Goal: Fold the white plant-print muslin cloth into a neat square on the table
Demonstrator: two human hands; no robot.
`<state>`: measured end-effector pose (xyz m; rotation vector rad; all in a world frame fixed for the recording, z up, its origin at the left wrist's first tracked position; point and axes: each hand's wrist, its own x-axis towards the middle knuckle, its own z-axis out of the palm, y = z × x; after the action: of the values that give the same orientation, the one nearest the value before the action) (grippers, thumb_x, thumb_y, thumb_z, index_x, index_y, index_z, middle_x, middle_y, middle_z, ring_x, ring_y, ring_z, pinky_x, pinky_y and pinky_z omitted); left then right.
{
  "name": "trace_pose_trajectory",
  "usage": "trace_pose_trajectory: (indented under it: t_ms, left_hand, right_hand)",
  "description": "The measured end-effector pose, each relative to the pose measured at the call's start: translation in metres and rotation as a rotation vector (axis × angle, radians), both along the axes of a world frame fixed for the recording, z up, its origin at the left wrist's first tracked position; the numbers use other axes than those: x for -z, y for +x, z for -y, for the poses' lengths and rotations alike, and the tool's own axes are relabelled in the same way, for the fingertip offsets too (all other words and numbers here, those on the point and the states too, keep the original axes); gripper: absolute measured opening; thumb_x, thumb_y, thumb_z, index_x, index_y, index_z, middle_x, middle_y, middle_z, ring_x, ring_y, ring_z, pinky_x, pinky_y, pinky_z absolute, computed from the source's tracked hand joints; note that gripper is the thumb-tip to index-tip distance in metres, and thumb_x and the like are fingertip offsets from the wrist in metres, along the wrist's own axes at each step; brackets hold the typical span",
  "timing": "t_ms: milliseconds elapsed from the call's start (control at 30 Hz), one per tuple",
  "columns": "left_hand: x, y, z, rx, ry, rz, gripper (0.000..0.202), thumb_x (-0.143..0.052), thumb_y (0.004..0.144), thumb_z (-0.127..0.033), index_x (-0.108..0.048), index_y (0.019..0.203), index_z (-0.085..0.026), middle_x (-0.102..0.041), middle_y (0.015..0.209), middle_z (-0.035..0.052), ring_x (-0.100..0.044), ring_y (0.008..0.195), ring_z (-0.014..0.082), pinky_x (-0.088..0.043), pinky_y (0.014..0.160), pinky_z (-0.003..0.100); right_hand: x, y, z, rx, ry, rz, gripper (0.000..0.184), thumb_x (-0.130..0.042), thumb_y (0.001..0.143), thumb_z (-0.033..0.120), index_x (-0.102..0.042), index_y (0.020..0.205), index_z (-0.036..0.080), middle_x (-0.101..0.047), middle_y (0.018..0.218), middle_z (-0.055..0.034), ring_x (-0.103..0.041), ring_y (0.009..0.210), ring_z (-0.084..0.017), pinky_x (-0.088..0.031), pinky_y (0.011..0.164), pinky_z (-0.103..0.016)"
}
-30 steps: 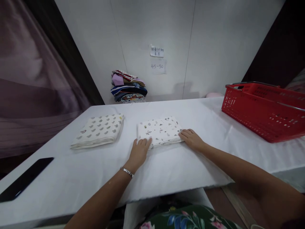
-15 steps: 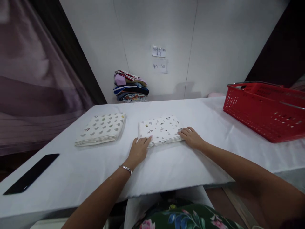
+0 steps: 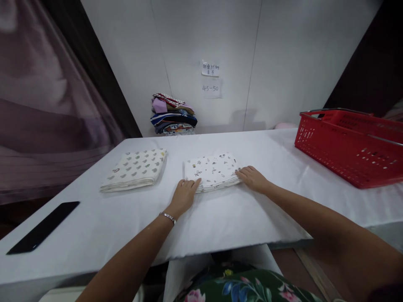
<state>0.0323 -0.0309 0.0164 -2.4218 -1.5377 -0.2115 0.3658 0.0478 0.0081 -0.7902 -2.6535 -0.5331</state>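
Red plastic basket (image 3: 333, 147), three o'clock | folded white grey-patterned cloth (image 3: 135, 167), nine | palms down, left hand (image 3: 182, 198) eight, right hand (image 3: 255, 180) four, fingers loosely spread, touching central folded white sparse-print cloth (image 3: 212, 170)

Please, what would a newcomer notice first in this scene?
Probably the red plastic basket on the right of the white table. Next, the folded white printed cloth in the middle, with the left hand at its near left corner and the right hand at its near right one. Behind the table's far edge rises a colourful stack of fabrics.
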Motion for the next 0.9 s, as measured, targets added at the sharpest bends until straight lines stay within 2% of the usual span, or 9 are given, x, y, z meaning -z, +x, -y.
trace_pose_trajectory:
  t_ms: [100, 200, 367, 500, 600, 767, 900]
  left_hand:
    - [-0.002, -0.002, 0.006, 0.007, -0.027, 0.065, 0.064, -0.041, 0.071, -0.001, -0.039, 0.133, -0.019, -0.058, 0.109, 0.0079, -0.051, 0.103, 0.0197, -0.031, 0.097, 0.038]
    - [-0.004, 0.005, 0.014, 0.013, -0.015, 0.13, 0.064, -0.05, 0.072, -0.013, -0.038, 0.134, -0.021, -0.052, 0.124, 0.0088, -0.045, 0.116, 0.0227, -0.025, 0.104, 0.043]
    - [0.001, 0.047, 0.011, 0.01, 0.038, 0.178, 0.062, -0.056, 0.076, -0.029, -0.036, 0.134, -0.021, -0.043, 0.135, 0.0093, -0.037, 0.123, 0.0252, -0.017, 0.107, 0.047]
    - [0.006, 0.084, -0.004, -0.041, 0.07, 0.211, 0.062, -0.055, 0.078, -0.027, -0.033, 0.135, -0.019, -0.045, 0.132, 0.0104, -0.039, 0.118, 0.0261, -0.022, 0.103, 0.047]
    - [0.007, 0.098, -0.015, -0.08, 0.076, 0.212, 0.059, -0.05, 0.079, -0.018, -0.033, 0.136, -0.018, -0.05, 0.122, 0.011, -0.044, 0.108, 0.0252, -0.027, 0.098, 0.046]
    - [0.008, 0.098, -0.021, -0.105, 0.105, 0.156, 0.055, -0.035, 0.082, -0.004, -0.036, 0.135, -0.016, -0.054, 0.107, 0.0109, -0.047, 0.098, 0.0231, -0.031, 0.092, 0.044]
    - [0.007, 0.077, -0.016, -0.123, 0.109, 0.114, 0.057, -0.034, 0.08, -0.002, -0.036, 0.135, -0.017, -0.054, 0.108, 0.0113, -0.047, 0.1, 0.0235, -0.03, 0.093, 0.044]
  right_hand:
    - [-0.002, -0.001, 0.004, 0.013, -0.049, 0.014, 0.035, -0.039, 0.084, 0.005, -0.049, 0.117, 0.013, -0.059, 0.095, -0.0116, -0.049, 0.088, -0.023, -0.035, 0.076, -0.035]
    - [-0.005, 0.0, 0.003, 0.025, -0.062, -0.02, 0.044, -0.04, 0.079, 0.001, -0.048, 0.12, 0.014, -0.059, 0.098, -0.0118, -0.049, 0.09, -0.023, -0.036, 0.077, -0.035]
    - [-0.013, 0.003, -0.01, -0.007, -0.083, -0.037, 0.054, -0.042, 0.07, -0.001, -0.047, 0.121, 0.015, -0.059, 0.099, -0.0113, -0.05, 0.09, -0.023, -0.038, 0.077, -0.036]
    - [-0.021, 0.005, -0.019, -0.046, -0.067, -0.027, 0.051, -0.043, 0.069, 0.001, -0.049, 0.118, 0.012, -0.06, 0.099, -0.0126, -0.051, 0.089, -0.023, -0.04, 0.076, -0.037]
    - [-0.026, 0.006, -0.024, -0.055, -0.052, -0.026, 0.049, -0.042, 0.069, 0.001, -0.05, 0.117, 0.012, -0.06, 0.098, -0.0128, -0.051, 0.088, -0.023, -0.04, 0.076, -0.037]
    - [-0.033, 0.005, -0.026, -0.047, -0.063, -0.027, 0.05, -0.042, 0.068, 0.001, -0.051, 0.116, 0.013, -0.061, 0.099, -0.0122, -0.052, 0.089, -0.023, -0.04, 0.077, -0.037]
    - [-0.036, 0.005, -0.024, -0.02, -0.074, -0.02, 0.053, -0.043, 0.066, 0.0, -0.051, 0.116, 0.013, -0.061, 0.102, -0.0119, -0.052, 0.091, -0.023, -0.041, 0.078, -0.037]
